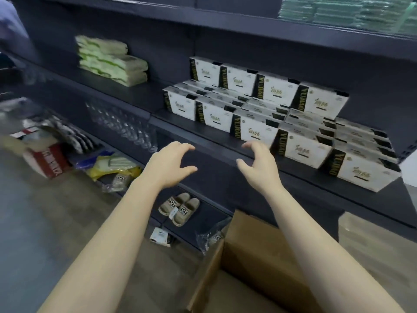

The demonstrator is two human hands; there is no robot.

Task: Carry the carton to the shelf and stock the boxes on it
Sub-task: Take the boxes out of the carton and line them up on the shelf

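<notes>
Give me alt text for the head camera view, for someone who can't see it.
A left hand and a right hand, both empty with fingers loosely curved, reach toward a dark shelf stacked with white-and-black boxes. An open brown carton sits below them.

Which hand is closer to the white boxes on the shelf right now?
Right. The right hand is just below the front white boxes, close to one; the left hand is farther left, before the bare shelf edge.
</notes>
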